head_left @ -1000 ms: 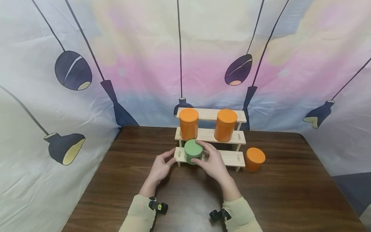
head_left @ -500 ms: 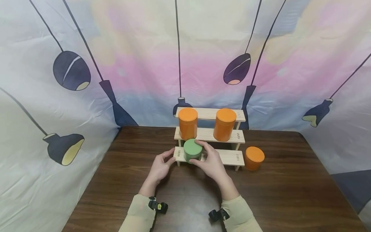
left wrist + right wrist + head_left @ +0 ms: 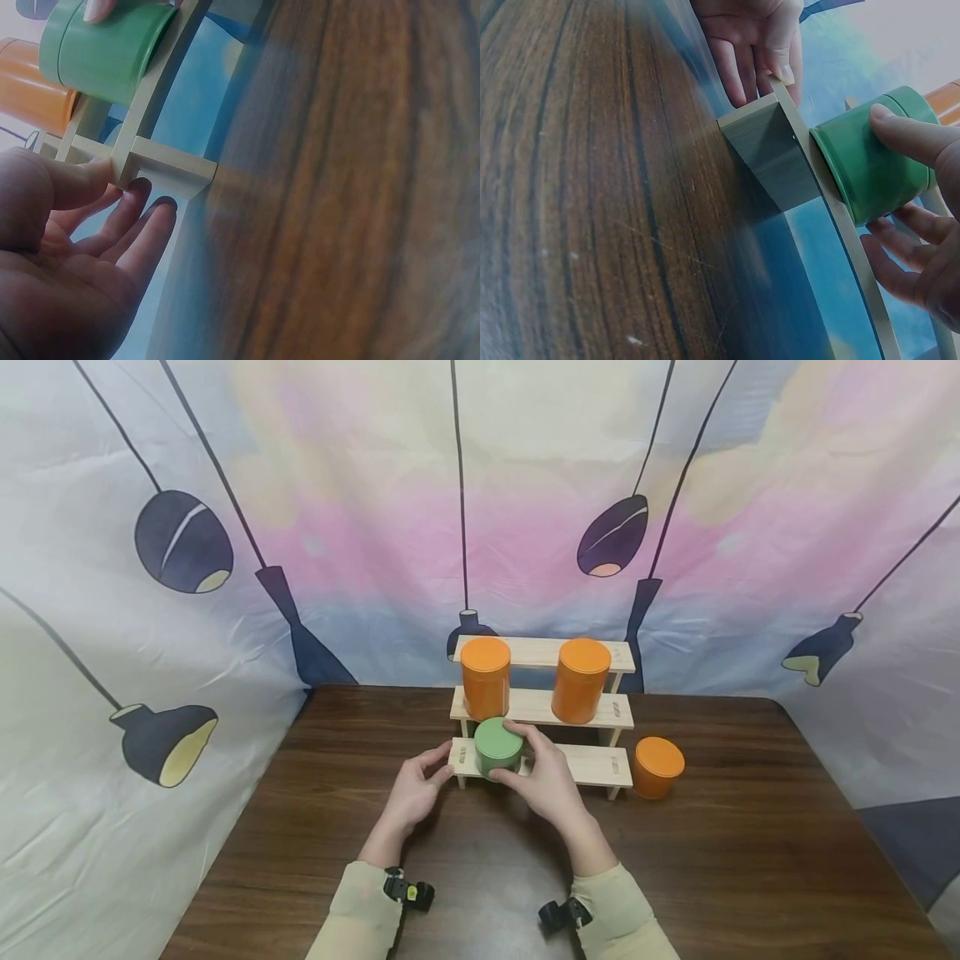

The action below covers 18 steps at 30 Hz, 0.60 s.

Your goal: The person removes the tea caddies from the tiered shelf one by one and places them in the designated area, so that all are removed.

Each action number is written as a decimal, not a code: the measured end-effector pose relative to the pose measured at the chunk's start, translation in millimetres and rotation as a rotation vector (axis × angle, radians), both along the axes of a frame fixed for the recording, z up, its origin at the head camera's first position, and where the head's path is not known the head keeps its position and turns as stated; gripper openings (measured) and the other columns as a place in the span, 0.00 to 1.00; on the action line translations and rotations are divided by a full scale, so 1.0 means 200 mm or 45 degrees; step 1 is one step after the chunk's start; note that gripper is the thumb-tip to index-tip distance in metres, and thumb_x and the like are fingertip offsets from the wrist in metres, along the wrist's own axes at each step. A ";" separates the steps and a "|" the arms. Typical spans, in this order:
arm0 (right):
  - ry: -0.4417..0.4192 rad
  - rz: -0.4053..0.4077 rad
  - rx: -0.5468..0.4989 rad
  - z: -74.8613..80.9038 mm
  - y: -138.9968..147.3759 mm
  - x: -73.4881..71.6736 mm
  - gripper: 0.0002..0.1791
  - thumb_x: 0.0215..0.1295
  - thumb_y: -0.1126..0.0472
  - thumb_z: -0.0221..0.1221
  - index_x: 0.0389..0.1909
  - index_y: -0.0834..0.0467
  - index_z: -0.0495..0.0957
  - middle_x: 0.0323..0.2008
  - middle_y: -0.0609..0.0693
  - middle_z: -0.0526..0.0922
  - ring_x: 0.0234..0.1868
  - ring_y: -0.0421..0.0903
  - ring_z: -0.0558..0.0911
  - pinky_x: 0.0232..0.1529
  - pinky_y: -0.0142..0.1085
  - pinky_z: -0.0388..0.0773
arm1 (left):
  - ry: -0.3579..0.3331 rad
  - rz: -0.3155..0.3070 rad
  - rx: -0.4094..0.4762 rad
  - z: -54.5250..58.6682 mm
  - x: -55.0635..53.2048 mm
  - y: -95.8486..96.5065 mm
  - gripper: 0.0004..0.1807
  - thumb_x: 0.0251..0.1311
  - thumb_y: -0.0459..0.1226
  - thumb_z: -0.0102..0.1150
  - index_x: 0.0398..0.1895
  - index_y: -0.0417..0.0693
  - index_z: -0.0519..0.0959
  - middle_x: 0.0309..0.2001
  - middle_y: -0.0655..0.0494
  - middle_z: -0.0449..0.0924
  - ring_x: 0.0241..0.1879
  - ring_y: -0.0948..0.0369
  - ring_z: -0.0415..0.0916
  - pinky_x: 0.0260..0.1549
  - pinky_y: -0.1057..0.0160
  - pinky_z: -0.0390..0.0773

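Observation:
In the head view, a short green lidded tin (image 3: 498,747) stands upright on the left part of the lowest step of a pale wooden three-step display stand (image 3: 592,766). My right hand (image 3: 550,779) grips it from the right, thumb in front and fingers behind. The right wrist view shows the base of the tin at the step. My left hand (image 3: 414,789) pinches the left end of that step; in the left wrist view, the thumb lies on the board's end and the fingers reach to its other side. Two taller orange tins (image 3: 486,679) stand on the middle step.
A short orange tin (image 3: 659,767) stands on the dark wooden table (image 3: 720,860), close by the stand's right end. Behind the table hangs a cloth (image 3: 360,527) printed with lamps.
Both hands keep their places on the tin and the step. Everything in the head view shifts slightly left and up together.

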State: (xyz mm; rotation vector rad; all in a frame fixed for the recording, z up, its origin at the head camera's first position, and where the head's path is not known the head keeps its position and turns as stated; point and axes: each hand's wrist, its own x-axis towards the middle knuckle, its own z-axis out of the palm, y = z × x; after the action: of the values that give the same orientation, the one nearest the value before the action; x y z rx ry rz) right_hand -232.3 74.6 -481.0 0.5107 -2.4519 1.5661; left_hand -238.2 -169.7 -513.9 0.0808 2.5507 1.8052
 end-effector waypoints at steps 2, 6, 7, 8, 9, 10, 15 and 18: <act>-0.013 -0.003 0.002 0.00 0.00 0.00 0.42 0.57 0.60 0.82 0.72 0.51 0.76 0.65 0.52 0.82 0.62 0.50 0.84 0.62 0.52 0.82 | -0.003 -0.002 0.004 0.00 0.00 0.00 0.25 0.76 0.31 0.60 0.74 0.44 0.77 0.74 0.47 0.74 0.78 0.45 0.64 0.77 0.39 0.57; -0.016 -0.010 0.004 0.00 -0.01 0.00 0.42 0.57 0.61 0.82 0.72 0.52 0.75 0.65 0.52 0.82 0.63 0.50 0.83 0.62 0.51 0.82 | -0.008 -0.004 0.006 0.00 0.00 0.00 0.25 0.76 0.31 0.60 0.74 0.44 0.77 0.75 0.47 0.74 0.78 0.45 0.63 0.77 0.38 0.56; -0.015 -0.013 0.004 0.00 -0.01 0.00 0.42 0.56 0.60 0.82 0.72 0.51 0.75 0.66 0.52 0.82 0.63 0.50 0.83 0.62 0.51 0.82 | -0.010 -0.005 0.008 0.00 0.00 0.00 0.25 0.76 0.31 0.60 0.74 0.44 0.77 0.75 0.47 0.74 0.78 0.45 0.63 0.77 0.38 0.56; -0.013 -0.018 0.006 0.00 -0.01 0.00 0.42 0.56 0.60 0.82 0.72 0.51 0.76 0.66 0.52 0.81 0.63 0.51 0.83 0.62 0.52 0.82 | -0.010 -0.005 0.009 0.00 0.00 0.00 0.25 0.76 0.31 0.60 0.75 0.44 0.77 0.75 0.47 0.74 0.78 0.45 0.63 0.77 0.38 0.56; -0.007 -0.021 0.004 0.00 -0.01 0.00 0.42 0.56 0.60 0.82 0.72 0.52 0.76 0.66 0.53 0.81 0.63 0.51 0.83 0.62 0.52 0.82 | -0.010 -0.006 0.013 0.00 0.00 0.00 0.25 0.76 0.32 0.59 0.75 0.44 0.76 0.75 0.47 0.74 0.78 0.45 0.63 0.77 0.38 0.56; -0.012 -0.026 0.002 0.00 -0.01 0.00 0.42 0.56 0.59 0.82 0.72 0.51 0.76 0.66 0.52 0.81 0.63 0.51 0.83 0.62 0.52 0.82 | -0.010 -0.006 0.014 0.00 0.00 0.00 0.25 0.76 0.31 0.59 0.75 0.44 0.76 0.75 0.47 0.74 0.78 0.45 0.63 0.77 0.38 0.56; 0.010 -0.041 -0.008 0.00 -0.02 0.01 0.42 0.55 0.59 0.83 0.71 0.51 0.76 0.65 0.53 0.82 0.62 0.53 0.84 0.60 0.55 0.82 | 0.001 -0.003 0.012 0.01 0.00 0.00 0.25 0.76 0.31 0.59 0.74 0.43 0.76 0.75 0.48 0.74 0.78 0.45 0.63 0.77 0.39 0.56; 0.020 -0.050 -0.008 0.00 -0.02 0.01 0.42 0.54 0.59 0.83 0.70 0.51 0.77 0.65 0.53 0.82 0.62 0.54 0.84 0.60 0.57 0.82 | 0.009 -0.002 0.005 0.01 0.00 0.01 0.25 0.76 0.31 0.59 0.74 0.43 0.76 0.75 0.47 0.74 0.78 0.45 0.63 0.77 0.39 0.57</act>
State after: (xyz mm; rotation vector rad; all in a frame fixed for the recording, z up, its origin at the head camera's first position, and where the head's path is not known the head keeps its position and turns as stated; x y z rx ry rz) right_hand -230.3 70.0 -481.8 0.4686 -2.4299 1.5483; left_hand -237.5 -168.5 -512.4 0.0890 2.5511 1.8124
